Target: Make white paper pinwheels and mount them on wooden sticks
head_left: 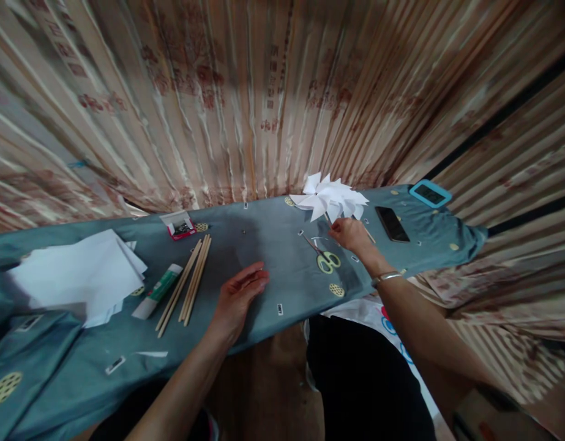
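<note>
My right hand [349,234] is closed at the right, its fingers pinching the stick of a white paper pinwheel [321,199]. White blades of what looks like more than one pinwheel overlap behind that hand. Scissors with yellow-green handles [327,260] lie just left of and below it. Over the middle of the cloth, my left hand [240,294] has loosely bent fingers, and nothing shows between them. Several wooden sticks [197,275] lie to the left of it, beside a green and white tube [158,291]. Farther back is a small open red and white box [178,225] with small dark pieces inside.
A grey-green cloth [282,233] covers the narrow table, with a pleated curtain [245,110] behind it. White paper sheets [80,269] are stacked at the left. A dark phone [392,224] and a blue-framed device [430,194] lie on the right. A paper strip [151,354] is near the front.
</note>
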Motion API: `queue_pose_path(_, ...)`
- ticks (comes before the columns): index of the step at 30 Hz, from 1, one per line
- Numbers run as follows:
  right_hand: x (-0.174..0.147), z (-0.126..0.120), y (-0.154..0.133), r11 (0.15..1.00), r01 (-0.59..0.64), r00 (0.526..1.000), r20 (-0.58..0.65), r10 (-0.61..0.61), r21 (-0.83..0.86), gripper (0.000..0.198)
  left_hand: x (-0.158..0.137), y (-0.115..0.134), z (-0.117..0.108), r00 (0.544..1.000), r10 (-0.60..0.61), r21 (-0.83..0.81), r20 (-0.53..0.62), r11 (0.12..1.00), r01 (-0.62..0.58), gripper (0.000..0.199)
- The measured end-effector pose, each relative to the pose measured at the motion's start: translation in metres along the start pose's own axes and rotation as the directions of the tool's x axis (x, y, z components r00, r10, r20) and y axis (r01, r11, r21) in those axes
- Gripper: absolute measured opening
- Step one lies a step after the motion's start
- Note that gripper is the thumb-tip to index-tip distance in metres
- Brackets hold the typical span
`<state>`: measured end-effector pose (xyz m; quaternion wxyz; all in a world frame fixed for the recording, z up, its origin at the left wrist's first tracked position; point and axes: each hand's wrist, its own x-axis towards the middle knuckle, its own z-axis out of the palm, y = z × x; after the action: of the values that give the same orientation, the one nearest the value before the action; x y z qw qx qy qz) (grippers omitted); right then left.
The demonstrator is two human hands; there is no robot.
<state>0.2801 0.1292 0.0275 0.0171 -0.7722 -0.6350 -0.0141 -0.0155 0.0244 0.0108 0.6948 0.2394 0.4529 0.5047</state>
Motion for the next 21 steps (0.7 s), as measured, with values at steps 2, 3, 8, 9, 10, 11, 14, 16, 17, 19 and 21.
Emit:
queue_pose_path(2,0.003,0.008,0.002,1.0,-0.003,1.0,0.017,0.003,-0.012,0.02,-0.001,0.0,-0.003,1.0,0.009,0.015,0.006,1.0,-0.009,0.046)
queue_pose_path(3,0.004,0.012,0.003,1.0,-0.004,1.0,0.022,0.004,-0.017,0.02,-0.001,0.0,-0.004,1.0,0.012,0.024,0.008,1.0,-0.012,0.045)
queue_pose_path(8,0.004,0.018,0.004,0.999,-0.01,0.999,0.031,0.012,-0.039,0.021,-0.002,-0.005,-0.011,1.0,0.017,0.042,0.008,0.999,-0.017,0.043)
queue_pose_path(9,0.002,0.016,0.003,0.999,-0.016,1.0,0.023,0.017,-0.046,0.022,-0.002,-0.007,-0.012,1.0,0.016,0.044,0.006,0.999,-0.016,0.042)
queue_pose_path(10,-0.001,0.014,0.002,0.998,-0.022,1.0,0.01,0.022,-0.051,0.024,-0.003,-0.009,-0.013,1.0,0.013,0.047,0.006,0.999,-0.013,0.042)
queue_pose_path(11,-0.005,0.011,0.001,0.998,-0.025,1.0,-0.008,0.024,-0.055,0.026,-0.003,-0.011,-0.014,1.0,0.011,0.053,0.01,0.999,-0.011,0.041)
queue_pose_path(14,-0.021,0.002,-0.009,0.999,-0.007,0.998,-0.064,0.004,-0.043,0.031,-0.007,-0.014,-0.017,1.0,0.01,0.083,0.025,0.997,-0.012,0.038)
queue_pose_path(16,-0.035,0.0,-0.022,0.999,0.028,0.996,-0.09,-0.03,-0.019,0.031,-0.011,-0.015,-0.017,1.0,0.009,0.104,0.028,0.994,-0.012,0.035)
queue_pose_path(17,-0.042,0.001,-0.031,0.998,0.06,0.994,-0.092,-0.06,0.0,0.031,-0.013,-0.014,-0.018,1.0,0.009,0.111,0.027,0.994,-0.012,0.034)
queue_pose_path(19,-0.055,0.005,-0.051,0.989,0.136,0.987,-0.098,-0.131,0.051,0.03,-0.017,-0.014,-0.019,0.999,0.007,0.124,0.034,0.992,-0.011,0.032)
queue_pose_path(21,-0.069,0.013,-0.073,0.972,0.216,0.974,-0.09,-0.208,0.095,0.028,-0.02,-0.013,-0.019,0.999,0.012,0.137,0.049,0.99,-0.018,0.028)
